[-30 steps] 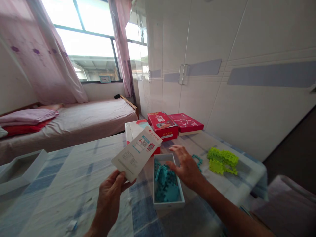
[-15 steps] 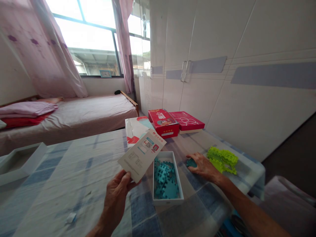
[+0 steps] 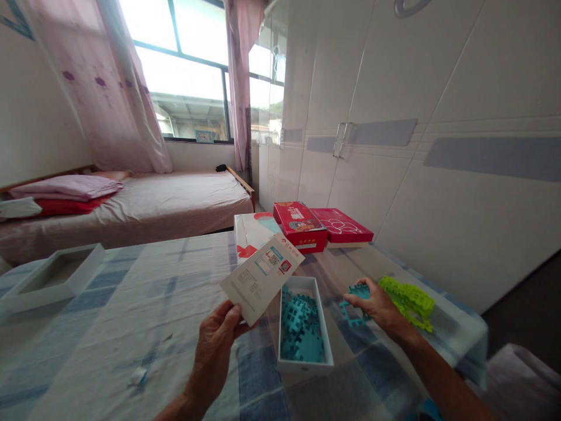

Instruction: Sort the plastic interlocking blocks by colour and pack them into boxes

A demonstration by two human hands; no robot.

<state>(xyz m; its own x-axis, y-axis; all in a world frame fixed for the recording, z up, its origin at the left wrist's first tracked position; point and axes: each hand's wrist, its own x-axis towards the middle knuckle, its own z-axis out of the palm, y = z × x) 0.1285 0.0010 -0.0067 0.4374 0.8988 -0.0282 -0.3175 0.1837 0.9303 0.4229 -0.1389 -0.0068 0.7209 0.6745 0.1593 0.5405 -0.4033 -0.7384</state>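
My left hand [image 3: 219, 339] pinches the lower corner of a pale printed card [image 3: 258, 283] with QR codes, tilted in front of the boxes at the back. Between my fingers and thumb, my right hand [image 3: 381, 307] grips a teal toothed puzzle piece [image 3: 350, 316] just above the table. Several more teal pieces [image 3: 302, 327] lie jumbled inside an open white box [image 3: 328, 351] between my hands. Beyond my right hand rests a pile of lime-green pieces [image 3: 409, 298], partly hidden by that hand.
At the back stand a white patterned box [image 3: 245, 231], a red box [image 3: 300, 225] and a flatter red box [image 3: 346, 227]. An open white tray [image 3: 48, 286] sits far left on the checked tablecloth [image 3: 144, 316]. A small white scrap [image 3: 139, 375] lies nearer me.
My right hand has lifted the teal piece from the tablecloth, turning it so its toothed edge shows. My left hand keeps the card. The camera view has shifted slightly.
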